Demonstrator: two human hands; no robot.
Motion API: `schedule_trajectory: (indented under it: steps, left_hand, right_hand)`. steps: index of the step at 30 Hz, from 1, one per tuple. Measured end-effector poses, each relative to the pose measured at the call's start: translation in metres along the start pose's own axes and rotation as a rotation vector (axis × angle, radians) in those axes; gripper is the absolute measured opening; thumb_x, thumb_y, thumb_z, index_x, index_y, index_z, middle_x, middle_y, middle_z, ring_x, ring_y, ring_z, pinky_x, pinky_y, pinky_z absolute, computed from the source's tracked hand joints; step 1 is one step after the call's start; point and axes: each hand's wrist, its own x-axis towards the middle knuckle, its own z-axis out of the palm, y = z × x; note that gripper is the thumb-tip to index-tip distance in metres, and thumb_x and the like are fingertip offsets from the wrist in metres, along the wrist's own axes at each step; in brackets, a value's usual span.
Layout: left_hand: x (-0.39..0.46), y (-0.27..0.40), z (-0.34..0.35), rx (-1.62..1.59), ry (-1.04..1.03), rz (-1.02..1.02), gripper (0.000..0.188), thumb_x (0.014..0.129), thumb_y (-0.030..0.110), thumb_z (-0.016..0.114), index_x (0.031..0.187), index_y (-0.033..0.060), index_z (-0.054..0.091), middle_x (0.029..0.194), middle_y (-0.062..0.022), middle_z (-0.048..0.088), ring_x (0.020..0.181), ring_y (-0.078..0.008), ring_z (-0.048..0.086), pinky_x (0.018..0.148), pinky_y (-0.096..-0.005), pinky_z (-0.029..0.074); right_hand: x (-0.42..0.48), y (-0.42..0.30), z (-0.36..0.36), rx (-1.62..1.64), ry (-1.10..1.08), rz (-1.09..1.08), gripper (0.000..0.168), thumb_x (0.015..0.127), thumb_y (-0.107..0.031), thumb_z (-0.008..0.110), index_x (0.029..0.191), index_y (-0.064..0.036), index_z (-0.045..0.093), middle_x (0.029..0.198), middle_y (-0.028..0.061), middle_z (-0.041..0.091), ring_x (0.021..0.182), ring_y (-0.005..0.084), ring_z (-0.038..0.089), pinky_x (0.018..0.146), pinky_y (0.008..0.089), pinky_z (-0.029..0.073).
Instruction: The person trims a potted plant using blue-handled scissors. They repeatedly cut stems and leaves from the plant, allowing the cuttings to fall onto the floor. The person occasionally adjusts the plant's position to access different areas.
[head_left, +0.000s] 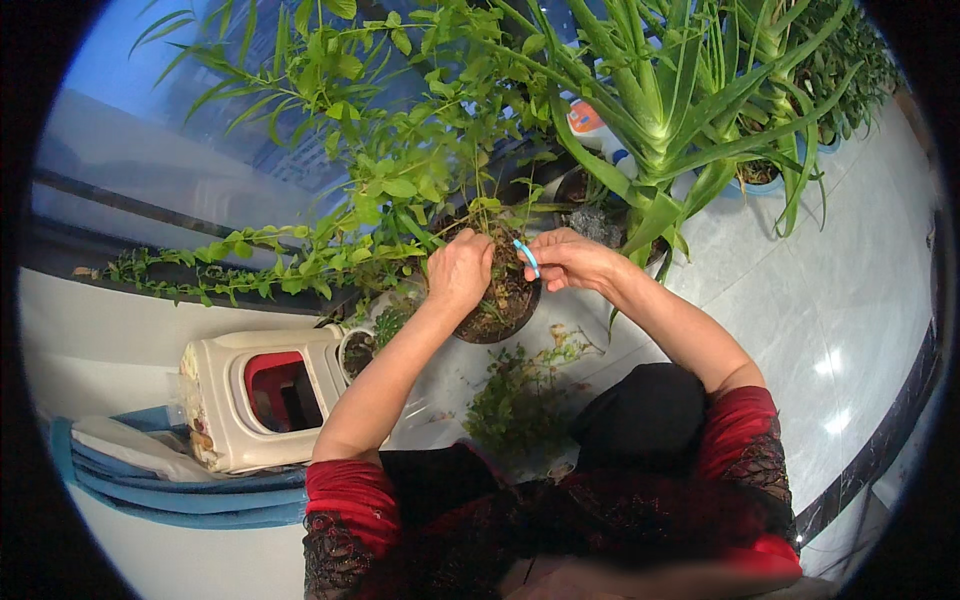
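Observation:
My left hand (462, 268) is closed at the stems on the left side of a leafy plant in a round brown pot (504, 330); its fingertips are partly hidden, though it seems to grip stems. To the right of the same stems, my right hand (564, 259) has its fingers around small blue-handled scissors or snips (527, 257); only the light blue part shows clearly, the blades cannot be made out. The plant's long green stems (397, 180) spread up and to the left. Soil and dry bits show in the pot below my hands.
Cut-looking greenery (517, 397) lies on the tiled floor before my knees. A large aloe plant (656, 142) stands at the upper right. To the left are a cream plastic box with an opening (225, 397), a white pot with a cactus (356, 352), and folded blue material (202, 499).

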Motion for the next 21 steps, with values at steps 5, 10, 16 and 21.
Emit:
schedule_trajectory:
  steps: [5, 10, 16, 21]
  left_hand:
    - [-0.002, -0.007, -0.002, 0.005, 0.012, 0.012, 0.009, 0.079, 0.014, 0.061, 0.080, 0.0056, 0.064, 0.077, -0.0113, 0.058, 0.068, -0.0347, 0.059, 0.058, -0.0436, 0.046]
    - [-0.024, 0.008, -0.021, -0.020, -0.118, 0.130, 0.009, 0.079, 0.015, 0.059, 0.077, 0.0068, 0.060, 0.073, -0.0104, 0.056, 0.064, -0.0336, 0.058, 0.056, -0.0424, 0.047]
    - [-0.122, 0.006, 0.012, -0.050, -0.985, 0.267, 0.017, 0.078, 0.018, 0.057, 0.092, 0.0083, 0.059, 0.089, -0.0120, 0.056, 0.086, -0.0312, 0.058, 0.070, -0.0435, 0.047]
    - [-0.167, -0.008, 0.039, -0.079, -1.180, 0.358, 0.035, 0.081, 0.023, 0.056, 0.113, 0.0087, 0.053, 0.099, -0.0150, 0.056, 0.097, -0.0326, 0.056, 0.076, -0.0436, 0.047]
  right_hand:
    - [-0.005, 0.003, 0.015, 0.008, 0.078, 0.014, 0.016, 0.085, -0.019, 0.062, 0.086, -0.005, 0.055, 0.075, 0.0085, 0.064, 0.052, 0.0055, 0.054, 0.048, 0.0219, 0.049]
    - [-0.034, -0.005, 0.024, -0.190, 0.075, 0.039, 0.018, 0.085, -0.016, 0.062, 0.088, -0.001, 0.054, 0.076, 0.0088, 0.063, 0.062, 0.0105, 0.061, 0.050, 0.0218, 0.050]
    - [-0.071, -0.013, 0.038, -0.462, -0.013, 0.060, 0.018, 0.084, -0.014, 0.060, 0.090, 0.001, 0.052, 0.079, 0.0077, 0.062, 0.070, 0.0124, 0.063, 0.050, 0.0224, 0.050]
    - [-0.074, -0.015, 0.062, -0.593, -0.079, 0.069, 0.017, 0.084, -0.012, 0.059, 0.090, 0.002, 0.051, 0.079, 0.0079, 0.063, 0.070, 0.0133, 0.063, 0.050, 0.0240, 0.049]
